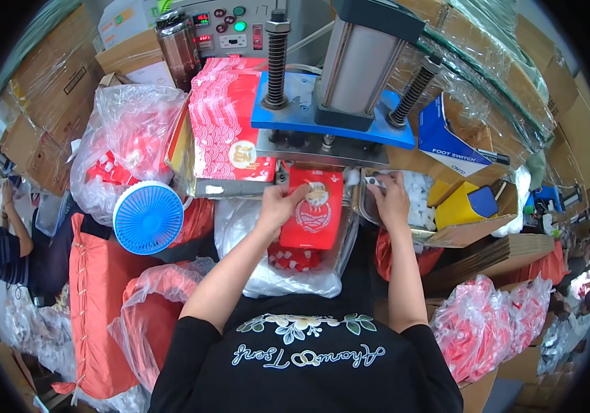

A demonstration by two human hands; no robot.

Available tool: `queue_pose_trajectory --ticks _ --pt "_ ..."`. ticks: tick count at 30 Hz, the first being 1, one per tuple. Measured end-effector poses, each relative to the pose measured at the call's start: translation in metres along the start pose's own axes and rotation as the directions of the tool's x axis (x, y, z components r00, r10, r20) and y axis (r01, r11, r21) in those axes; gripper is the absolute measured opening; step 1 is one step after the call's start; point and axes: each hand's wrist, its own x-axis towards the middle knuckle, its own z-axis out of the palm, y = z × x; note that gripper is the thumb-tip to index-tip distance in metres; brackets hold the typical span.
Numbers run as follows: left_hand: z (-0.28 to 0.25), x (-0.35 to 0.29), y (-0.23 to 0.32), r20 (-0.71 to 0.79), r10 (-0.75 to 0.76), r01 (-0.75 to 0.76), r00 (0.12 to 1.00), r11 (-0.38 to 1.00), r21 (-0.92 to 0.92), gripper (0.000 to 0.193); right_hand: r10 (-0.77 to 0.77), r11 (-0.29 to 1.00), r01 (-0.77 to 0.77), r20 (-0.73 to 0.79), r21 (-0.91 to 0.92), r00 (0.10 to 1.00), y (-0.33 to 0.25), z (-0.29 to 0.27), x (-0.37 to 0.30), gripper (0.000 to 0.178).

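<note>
My left hand (pixel 282 208) pinches the left edge of a flat red printed pouch (pixel 317 230), thumb on its face. The pouch lies tilted in front of the press, over a plastic-lined box (pixel 254 268) with red and white pieces (pixel 295 259) in it. My right hand (pixel 393 199) is at the left side of a carton (pixel 470 233) of small white pieces (pixel 420 196). Its fingers are closed on a small white piece (pixel 375 183), partly hidden by them. Behind my left hand lies a stack of red pouches (pixel 223 131) with pale wave patterns.
A press with a blue plate (pixel 295 113) and a cylinder (pixel 360 72) stands ahead, below a control panel (pixel 229 34). A blue fan (pixel 148 217) is at left. Bags of red pieces (pixel 477 330) lie at right, and a red padded bundle (pixel 99 316) at left. Another person (pixel 2 237) sits far left.
</note>
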Motion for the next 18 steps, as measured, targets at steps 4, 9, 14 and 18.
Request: queue_pose_trajectory --ticks 4,9,14,18 --pt "-0.041 -0.004 0.039 -0.057 0.583 -0.345 0.81 0.553 0.758 0.046 0.015 1.0 -0.015 -0.014 0.021 1.0 -0.007 -0.003 -0.003 0.027" --pt "-0.092 -0.035 -0.008 0.135 0.664 -0.357 0.736 0.211 0.91 0.054 -0.118 0.99 0.11 -0.091 -0.083 0.989 0.01 -0.017 -0.005 0.028" --pt "-0.124 -0.046 0.003 0.021 0.705 -0.348 0.708 0.323 0.88 0.024 0.269 0.713 -0.268 0.1 0.648 0.958 0.031 -0.035 -0.017 0.022" --pt "-0.093 -0.061 0.018 -0.148 0.425 -0.348 0.893 0.86 0.375 0.025 0.262 0.528 -0.17 0.03 0.832 0.965 0.041 -0.046 -0.023 0.016"
